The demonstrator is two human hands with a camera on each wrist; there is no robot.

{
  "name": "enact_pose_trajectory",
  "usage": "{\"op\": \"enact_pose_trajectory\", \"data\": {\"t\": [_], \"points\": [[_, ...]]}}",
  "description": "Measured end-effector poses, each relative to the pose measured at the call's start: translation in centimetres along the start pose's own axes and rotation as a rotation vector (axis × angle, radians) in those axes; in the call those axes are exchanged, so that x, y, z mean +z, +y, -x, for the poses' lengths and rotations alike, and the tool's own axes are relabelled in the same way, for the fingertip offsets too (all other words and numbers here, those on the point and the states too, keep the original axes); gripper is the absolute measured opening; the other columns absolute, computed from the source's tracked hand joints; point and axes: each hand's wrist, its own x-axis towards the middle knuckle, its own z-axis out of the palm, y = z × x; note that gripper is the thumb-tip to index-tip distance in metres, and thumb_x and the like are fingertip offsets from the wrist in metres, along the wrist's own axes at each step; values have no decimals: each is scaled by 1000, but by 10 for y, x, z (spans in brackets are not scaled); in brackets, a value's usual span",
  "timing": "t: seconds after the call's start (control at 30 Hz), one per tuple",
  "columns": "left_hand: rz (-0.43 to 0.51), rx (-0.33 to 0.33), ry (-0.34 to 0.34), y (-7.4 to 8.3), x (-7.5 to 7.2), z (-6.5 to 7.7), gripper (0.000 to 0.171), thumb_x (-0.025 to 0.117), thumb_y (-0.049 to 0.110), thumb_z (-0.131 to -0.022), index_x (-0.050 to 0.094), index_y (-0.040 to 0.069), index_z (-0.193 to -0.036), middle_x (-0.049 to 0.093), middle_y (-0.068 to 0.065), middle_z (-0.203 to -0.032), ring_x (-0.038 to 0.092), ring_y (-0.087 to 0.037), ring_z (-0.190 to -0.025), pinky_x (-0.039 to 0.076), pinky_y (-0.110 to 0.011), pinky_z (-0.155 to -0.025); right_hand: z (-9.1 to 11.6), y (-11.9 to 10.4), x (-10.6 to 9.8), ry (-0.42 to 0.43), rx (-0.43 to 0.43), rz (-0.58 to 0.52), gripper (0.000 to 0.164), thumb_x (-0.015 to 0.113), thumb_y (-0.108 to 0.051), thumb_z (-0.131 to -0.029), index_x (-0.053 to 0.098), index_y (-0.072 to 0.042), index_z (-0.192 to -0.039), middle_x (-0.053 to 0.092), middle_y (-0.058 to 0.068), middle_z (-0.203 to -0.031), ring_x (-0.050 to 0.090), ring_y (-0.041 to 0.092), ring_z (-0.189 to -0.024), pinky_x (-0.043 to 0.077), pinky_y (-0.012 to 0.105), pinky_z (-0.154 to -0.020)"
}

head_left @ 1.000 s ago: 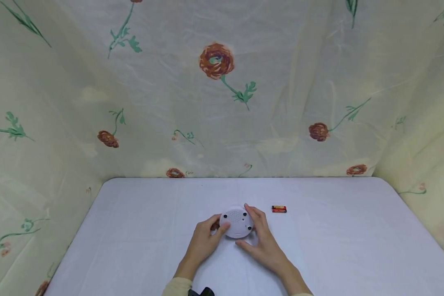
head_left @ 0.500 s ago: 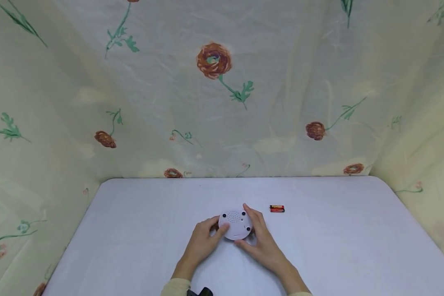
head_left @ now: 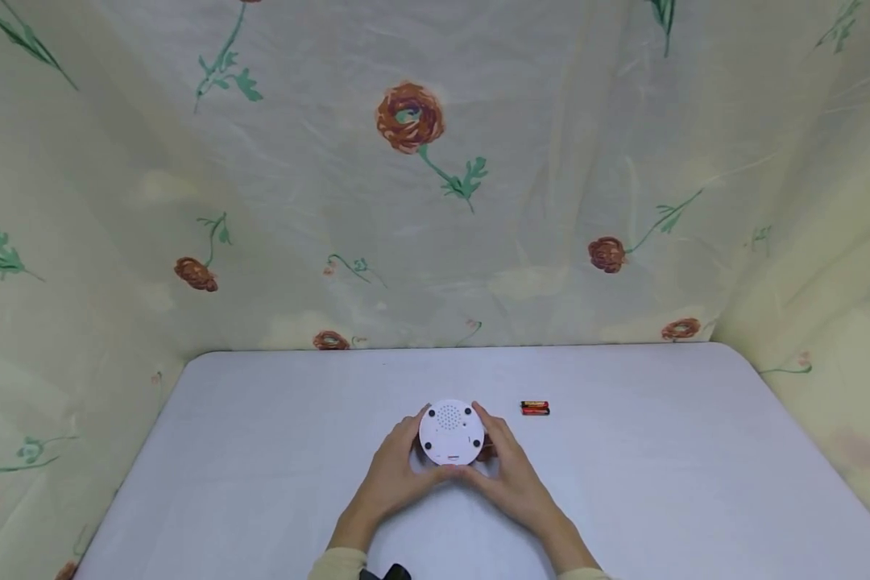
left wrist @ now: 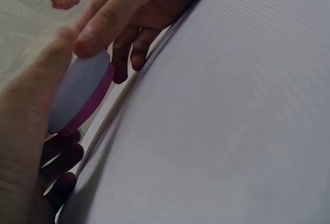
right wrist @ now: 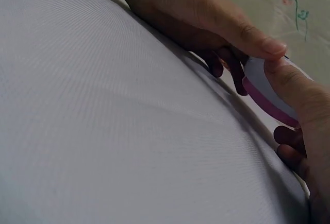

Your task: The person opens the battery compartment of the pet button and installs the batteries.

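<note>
Left hand (head_left: 397,474) shifted its thumb from the disc (head_left: 451,437) face to the six-o'clock rim. It and right hand (head_left: 511,474) grip the disc; batteries (head_left: 535,408) on desk (head_left: 290,451), roughly two o'clock.

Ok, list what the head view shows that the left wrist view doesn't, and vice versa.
Only the head view: two batteries, and the black feet and small holes on the face of the round white device.
Only the left wrist view: a magenta band along the device's edge.
Both: that device held between the left hand and right hand, the white-covered table and flowered fabric.
</note>
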Motion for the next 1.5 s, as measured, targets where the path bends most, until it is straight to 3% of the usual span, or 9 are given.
{"op": "enact_pose_trajectory", "data": {"t": [0.1,0.2,0.5,0.8,1.07,1.3,1.5], "points": [[5,2,-28,-1,-1,1,114,72,70,-61,18,27,-152,46,-2,-144,45,-22,-130,38,-48,-103,0,-1,0,-3,45,-9,90,78,-31,-75,28,-18,-149,52,-1,-125,55,6,-90,49,24,-80],[17,-11,-39,-1,-1,0,119,74,70,-59,10,32,-152,43,-3,-147,44,-27,-132,37,-52,-103,1,-2,-1,-5,78,-12,88,78,-33,-76,31,-17,-148,54,-1,-123,55,6,-88,47,24,-81],[28,12,-10,-3,-1,-1,104,72,69,-62,33,20,-145,47,2,-143,48,-19,-128,39,-48,-101,1,-3,-3,-54,108,-4,82,73,-38,-79,34,-13,-147,56,-7,-116,54,6,-92,45,26,-86],[2,-39,-23,-2,-1,-2,100,71,70,-62,32,32,-146,50,1,-141,54,-22,-114,42,-45,-95,-3,-7,-7,-86,109,35,74,68,-35,-86,34,-11,-147,54,-9,-110,52,7,-90,43,25,-85],[-44,24,0,-4,2,-3,99,73,67,-62,39,22,-143,55,-1,-136,57,-18,-116,41,-44,-94,-3,-9,-4,-33,82,44,61,63,-27,-90,40,-5,-143,56,-2,-109,51,3,-83,44,24,-78],[-72,40,-1,-2,4,-4,98,73,67,-62,39,22,-143,59,-2,-130,58,-17,-112,41,-44,-93,-5,-13,-6,-58,189,59,65,66,-34,-87,42,-10,-142,54,-2,-113,49,6,-79,42,20,-72],[-120,39,2,-2,2,-2,99,74,68,-60,39,27,-143,60,3,-127,58,-14,-107,40,-37,-88,-5,-20,-6,-56,253,70,73,72,-36,-82,41,-9,-143,48,3,-127,48,7,-75,41,17,-66]]}}
